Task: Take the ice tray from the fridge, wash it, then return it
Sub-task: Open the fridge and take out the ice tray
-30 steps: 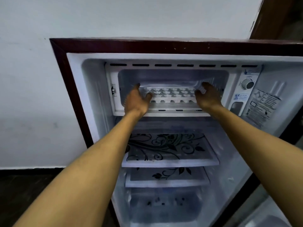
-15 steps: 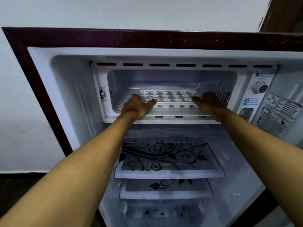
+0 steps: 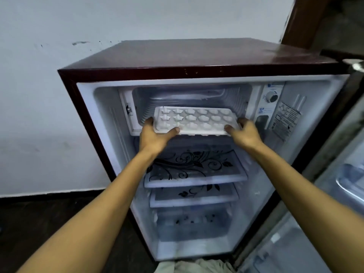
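Both grips hold the white ice tray (image 3: 194, 120) by its ends: the left hand (image 3: 155, 135) has its thumb curled over the near left corner, and the right hand (image 3: 244, 133) pinches the near right corner with its thumb on top. From the head view, the tray sits level at the mouth of the freezer compartment (image 3: 192, 96) at the top of the open maroon fridge (image 3: 197, 56) (its moulds are star and flower shapes). Below it are two glass shelves with a black floral print (image 3: 194, 166) and a clear drawer (image 3: 194, 223). A thermostat dial (image 3: 272, 97) is right of the compartment.
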The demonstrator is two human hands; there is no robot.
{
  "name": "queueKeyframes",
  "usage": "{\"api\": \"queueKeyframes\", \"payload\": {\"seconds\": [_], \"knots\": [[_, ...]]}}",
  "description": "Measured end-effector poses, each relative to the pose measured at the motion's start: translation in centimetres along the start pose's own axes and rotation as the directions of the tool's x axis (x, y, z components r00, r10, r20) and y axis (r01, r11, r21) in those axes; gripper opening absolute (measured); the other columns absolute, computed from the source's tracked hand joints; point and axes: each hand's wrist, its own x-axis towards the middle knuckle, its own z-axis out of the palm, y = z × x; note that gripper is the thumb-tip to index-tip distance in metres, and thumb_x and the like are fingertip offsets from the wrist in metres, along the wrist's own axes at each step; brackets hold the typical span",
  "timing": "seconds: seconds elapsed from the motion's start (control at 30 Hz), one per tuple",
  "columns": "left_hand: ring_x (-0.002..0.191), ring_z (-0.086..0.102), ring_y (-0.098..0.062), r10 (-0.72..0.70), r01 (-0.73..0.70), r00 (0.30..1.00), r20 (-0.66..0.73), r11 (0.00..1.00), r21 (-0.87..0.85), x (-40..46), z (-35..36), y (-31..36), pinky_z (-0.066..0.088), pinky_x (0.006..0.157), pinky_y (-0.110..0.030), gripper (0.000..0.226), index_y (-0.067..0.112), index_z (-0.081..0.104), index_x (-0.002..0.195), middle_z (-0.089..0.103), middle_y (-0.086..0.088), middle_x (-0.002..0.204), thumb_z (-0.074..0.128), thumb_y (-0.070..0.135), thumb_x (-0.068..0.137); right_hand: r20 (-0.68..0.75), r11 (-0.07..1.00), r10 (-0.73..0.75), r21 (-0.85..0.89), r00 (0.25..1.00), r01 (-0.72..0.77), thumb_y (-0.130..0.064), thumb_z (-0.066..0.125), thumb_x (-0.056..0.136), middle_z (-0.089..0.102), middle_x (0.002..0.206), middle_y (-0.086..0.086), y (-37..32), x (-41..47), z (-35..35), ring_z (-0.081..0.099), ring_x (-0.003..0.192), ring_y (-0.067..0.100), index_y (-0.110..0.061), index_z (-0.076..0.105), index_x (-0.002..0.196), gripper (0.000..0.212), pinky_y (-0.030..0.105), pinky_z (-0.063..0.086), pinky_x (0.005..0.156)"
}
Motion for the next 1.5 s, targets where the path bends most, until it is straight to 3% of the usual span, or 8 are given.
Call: {"api": "queueKeyframes", "payload": {"seconds": [0.33,0.43,0.57,0.77,0.93,1.17,1.37,1.5], "knots": [[0.087,0.054,0.010,-0.045,0.068,0.990,0.130,0.982,-0.175,-18.7,-4.5,-2.2,0.047,0.069,-0.004,0.063,0.020,0.045,0.114,0.056,0.020,0.099,0.083,0.003,0.067,0.041,0.984,0.165,0.058,0.985,-0.167,-0.002,0.063,0.086,0.055,0.126,0.008,2.8,-19.5,-5.8,0.054,0.113,0.019,-0.003,0.045,0.134,0.052,0.032,0.043,0.100],[0.098,0.056,-0.003,-0.081,0.109,0.981,0.174,0.981,-0.161,-24.2,-5.1,-3.6,0.047,0.076,-0.010,0.071,0.013,0.047,0.127,0.057,0.008,0.112,0.084,0.004,0.066,0.040,0.973,0.208,0.096,0.977,-0.211,0.002,0.062,0.085,0.058,0.127,0.009,4.7,-25.0,-7.3,0.056,0.115,0.022,-0.006,0.047,0.133,0.051,0.034,0.046,0.099],[0.111,0.051,-0.009,-0.129,0.168,0.959,0.250,0.976,-0.139,-29.6,-5.0,-5.6,0.044,0.086,-0.022,0.082,0.005,0.043,0.134,0.053,0.003,0.119,0.084,0.002,0.064,0.013,0.954,0.266,0.143,0.964,-0.265,0.007,0.061,0.085,0.058,0.117,0.004,6.9,-32.0,-8.9,0.059,0.103,0.016,-0.004,0.048,0.131,0.049,0.007,0.049,0.079],[0.116,0.053,-0.013,-0.158,0.192,0.874,0.460,0.981,-0.028,-34.9,-3.4,-7.5,0.048,0.093,-0.028,0.092,0.007,0.043,0.138,0.055,-0.003,0.131,0.088,0.004,0.057,-0.076,0.871,0.463,0.223,0.883,-0.438,0.012,0.060,0.083,0.056,0.123,0.005,11.8,-43.2,-11.1,0.061,0.099,0.017,-0.001,0.048,0.130,0.049,0.008,0.050,0.075],[0.084,0.059,0.007,-0.126,0.128,0.684,0.718,0.990,0.053,-40.3,0.7,-7.0,0.046,0.062,-0.001,0.075,0.007,0.052,0.123,0.059,0.007,0.104,0.084,-0.010,0.057,-0.197,0.737,0.668,0.308,0.718,-0.602,0.016,0.055,0.083,0.057,0.125,0.006,15.6,-54.8,-13.5,0.065,0.083,-0.004,-0.003,0.050,0.128,0.049,0.011,0.051,0.068],[0.093,0.062,-0.012,-0.073,-0.060,0.306,0.949,0.994,0.096,-50.0,7.7,-5.9,0.049,0.063,-0.007,0.073,0.009,0.055,0.114,0.064,0.001,0.104,0.087,-0.009,0.051,-0.423,0.580,0.812,0.502,0.403,-0.642,0.006,0.057,0.086,0.056,0.119,-0.007,15.4,-69.7,-16.5,0.063,0.091,0.007,-0.022,0.055,0.117,0.042,0.012,0.052,0.068],[0.105,0.063,-0.022,-0.078,-0.223,-0.024,0.997,0.972,0.070,-60.4,12.0,-3.0,0.053,0.083,-0.032,0.084,0.010,0.054,0.124,0.065,-0.006,0.117,0.092,0.004,0.049,-0.535,0.495,0.838,0.656,0.111,-0.570,0.005,0.056,0.087,0.054,0.131,-0.002,12.4,-81.4,-17.7,0.064,0.103,0.018,-0.024,0.056,0.115,0.041,0.025,0.053,0.084],[0.094,0.064,-0.002,-0.009,-0.264,-0.231,0.973,0.963,-0.054,-67.5,13.3,0.2,0.052,0.067,-0.014,0.085,0.013,0.051,0.123,0.064,0.006,0.109,0.092,0.001,0.050,-0.601,0.493,0.796,0.708,-0.065,-0.506,0.002,0.058,0.087,0.052,0.130,-0.005,9.5,-87.1,-18.2,0.062,0.106,0.016,-0.030,0.053,0.114,0.042,0.025,0.051,0.090]]}}
